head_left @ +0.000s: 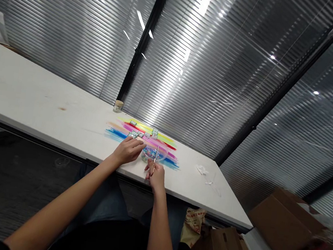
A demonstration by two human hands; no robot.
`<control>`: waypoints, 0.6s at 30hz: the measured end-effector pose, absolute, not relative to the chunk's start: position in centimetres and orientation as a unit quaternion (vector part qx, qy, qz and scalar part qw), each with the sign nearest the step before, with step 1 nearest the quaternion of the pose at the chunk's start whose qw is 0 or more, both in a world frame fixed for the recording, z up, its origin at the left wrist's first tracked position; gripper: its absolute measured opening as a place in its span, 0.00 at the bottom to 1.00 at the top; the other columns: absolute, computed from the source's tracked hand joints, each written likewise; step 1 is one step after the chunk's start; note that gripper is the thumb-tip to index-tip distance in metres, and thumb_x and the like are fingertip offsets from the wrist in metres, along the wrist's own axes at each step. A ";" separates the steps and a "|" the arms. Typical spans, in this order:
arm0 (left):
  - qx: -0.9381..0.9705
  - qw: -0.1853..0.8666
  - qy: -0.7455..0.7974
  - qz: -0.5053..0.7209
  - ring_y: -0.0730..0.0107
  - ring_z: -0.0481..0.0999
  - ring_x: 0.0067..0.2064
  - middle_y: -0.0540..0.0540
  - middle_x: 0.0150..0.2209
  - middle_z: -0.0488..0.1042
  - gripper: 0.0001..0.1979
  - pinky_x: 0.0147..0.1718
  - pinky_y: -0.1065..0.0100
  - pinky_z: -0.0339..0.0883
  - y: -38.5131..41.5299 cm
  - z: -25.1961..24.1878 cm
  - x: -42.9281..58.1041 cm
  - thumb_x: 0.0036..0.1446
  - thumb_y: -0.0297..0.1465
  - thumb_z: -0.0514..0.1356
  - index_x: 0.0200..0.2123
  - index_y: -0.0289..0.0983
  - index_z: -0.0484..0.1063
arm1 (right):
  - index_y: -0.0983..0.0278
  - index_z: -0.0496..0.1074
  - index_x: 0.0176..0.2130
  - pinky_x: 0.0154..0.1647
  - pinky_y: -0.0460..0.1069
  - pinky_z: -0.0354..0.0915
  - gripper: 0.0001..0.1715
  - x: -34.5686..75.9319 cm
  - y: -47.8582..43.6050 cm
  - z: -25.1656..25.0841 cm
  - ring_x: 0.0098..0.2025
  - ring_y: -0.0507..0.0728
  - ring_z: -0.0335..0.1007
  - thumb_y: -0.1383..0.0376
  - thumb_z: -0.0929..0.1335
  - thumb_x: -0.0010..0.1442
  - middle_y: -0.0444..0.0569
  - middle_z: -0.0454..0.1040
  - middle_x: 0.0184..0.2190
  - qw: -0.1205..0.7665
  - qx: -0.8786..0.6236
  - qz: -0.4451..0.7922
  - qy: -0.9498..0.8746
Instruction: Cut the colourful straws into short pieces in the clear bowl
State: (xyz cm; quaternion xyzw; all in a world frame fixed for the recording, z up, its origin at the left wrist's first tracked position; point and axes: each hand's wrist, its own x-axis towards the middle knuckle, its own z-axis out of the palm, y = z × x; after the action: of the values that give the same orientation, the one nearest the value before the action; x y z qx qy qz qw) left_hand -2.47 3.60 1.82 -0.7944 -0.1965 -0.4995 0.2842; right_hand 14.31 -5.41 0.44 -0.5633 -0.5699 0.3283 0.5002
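My right hand (156,176) is closed around a pair of scissors (156,156), their blades pointing away from me over a clear plastic bowl (144,158). Small multicoloured bits (151,153) lie in the bowl. To its left, my left hand (129,150) has its fingers pinched together at the rim; whatever they hold is too small to make out. Behind both hands, long thin coloured strips (113,134) in yellow, red, pink and blue spread across the white table (83,139). Several small pale packets (154,132) rest on the strips.
A small jar with a tan lid (118,106) stands at the table's back edge by the blinds. Crumpled white scraps (202,169) lie to the right. Cardboard boxes (288,217) and a printed bag (193,224) are on the floor at right.
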 end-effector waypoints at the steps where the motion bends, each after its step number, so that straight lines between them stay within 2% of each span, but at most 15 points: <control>1: -0.795 0.280 -0.197 -0.500 0.66 0.75 0.38 0.45 0.37 0.77 0.15 0.36 0.64 0.63 3.6 1.8 -2.5 0.55 0.22 0.53 0.43 0.39 0.72 | 0.63 0.65 0.21 0.14 0.44 0.50 0.31 14.3 -5.4 0.5 0.10 0.48 0.51 0.42 0.60 0.57 0.39 0.59 0.08 0.505 -0.562 0.337 -0.562; 18: -0.817 0.269 -0.182 -0.476 0.68 0.75 0.38 0.44 0.39 0.77 0.15 0.37 0.65 0.64 4.2 1.1 -2.4 0.57 0.24 0.52 0.46 0.39 0.71 | 0.63 0.66 0.19 0.16 0.44 0.52 0.31 14.2 -5.6 0.7 0.11 0.49 0.52 0.41 0.62 0.56 0.40 0.60 0.08 0.478 -0.559 0.328 -0.592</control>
State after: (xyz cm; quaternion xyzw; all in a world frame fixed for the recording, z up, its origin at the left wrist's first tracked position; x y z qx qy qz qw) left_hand -2.44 4.21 1.12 -0.8171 -0.1823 -0.4761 0.2693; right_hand 14.22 -5.64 0.71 -0.5593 -0.5925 0.3280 0.4781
